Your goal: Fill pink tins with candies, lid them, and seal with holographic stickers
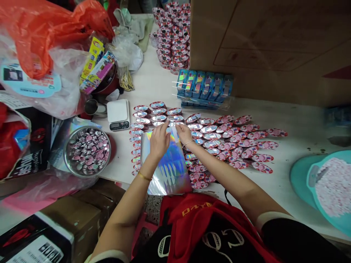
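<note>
A shiny holographic sticker sheet [171, 171] lies in front of me, over part of the rows of small oval red-and-pink containers [212, 136]. My left hand [159, 140] rests over the sheet's far left part, fingers stretched forward and thumb apart; it appears to hold nothing. At the sheet's far right corner, my right hand [184, 133] has its thumb and fingers pinched together. Whatever is between them is too small to make out. A pale strip [174, 134] shows on the sheet between the hands. Many nearby containers have silvery tops; those farther right show pink ones.
A steel bowl [67, 155] of small round pieces stands left, near a white scale [117, 111]. Blue packs [204, 86] and stacked containers [172, 40] stand behind, beside a large cardboard box [260, 47]. A turquoise basin [301, 179] holds pale pieces at right.
</note>
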A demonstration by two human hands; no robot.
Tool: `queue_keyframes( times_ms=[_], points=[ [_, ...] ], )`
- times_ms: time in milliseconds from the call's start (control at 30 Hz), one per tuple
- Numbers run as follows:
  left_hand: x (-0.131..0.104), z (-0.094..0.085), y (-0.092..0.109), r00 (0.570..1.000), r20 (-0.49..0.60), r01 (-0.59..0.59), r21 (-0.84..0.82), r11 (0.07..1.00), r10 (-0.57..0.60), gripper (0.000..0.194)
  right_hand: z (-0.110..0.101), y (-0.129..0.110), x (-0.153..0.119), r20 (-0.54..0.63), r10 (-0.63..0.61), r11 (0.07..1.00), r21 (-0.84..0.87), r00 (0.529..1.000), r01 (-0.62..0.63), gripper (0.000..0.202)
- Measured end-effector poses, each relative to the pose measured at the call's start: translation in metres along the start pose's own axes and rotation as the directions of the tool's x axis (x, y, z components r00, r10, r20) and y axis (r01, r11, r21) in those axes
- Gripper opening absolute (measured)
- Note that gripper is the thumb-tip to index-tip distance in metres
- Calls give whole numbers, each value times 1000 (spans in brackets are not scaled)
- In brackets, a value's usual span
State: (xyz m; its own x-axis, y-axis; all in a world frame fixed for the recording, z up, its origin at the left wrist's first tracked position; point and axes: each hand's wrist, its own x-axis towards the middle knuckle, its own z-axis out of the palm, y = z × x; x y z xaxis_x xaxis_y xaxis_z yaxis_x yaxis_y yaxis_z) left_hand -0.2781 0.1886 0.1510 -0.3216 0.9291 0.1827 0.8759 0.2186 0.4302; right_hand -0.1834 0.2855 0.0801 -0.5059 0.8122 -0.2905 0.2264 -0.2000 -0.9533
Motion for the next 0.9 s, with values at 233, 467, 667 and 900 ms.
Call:
queue_keyframes(
  times_ms=[233,467,667,900],
  points=[
    [17,16,-13,981,190,-84,206,975,44,50,12,0,-3,-112,-40,999,-18,993,38,40],
    [-16,5,1,996,85,-20,-7,1000,21,48,24,11,7,-189,10,999,-48,982,-19,42],
    [-62,-22,56,890,-150,284,-559,779,-432,68,-15,-2,-11,-41,-241,950,-213,970,228,49],
    [-110,-15,136,760,-58,255,-889,379,-648,66,-105,1,-136,74,75,990,113,994,-83,80]
  ],
)
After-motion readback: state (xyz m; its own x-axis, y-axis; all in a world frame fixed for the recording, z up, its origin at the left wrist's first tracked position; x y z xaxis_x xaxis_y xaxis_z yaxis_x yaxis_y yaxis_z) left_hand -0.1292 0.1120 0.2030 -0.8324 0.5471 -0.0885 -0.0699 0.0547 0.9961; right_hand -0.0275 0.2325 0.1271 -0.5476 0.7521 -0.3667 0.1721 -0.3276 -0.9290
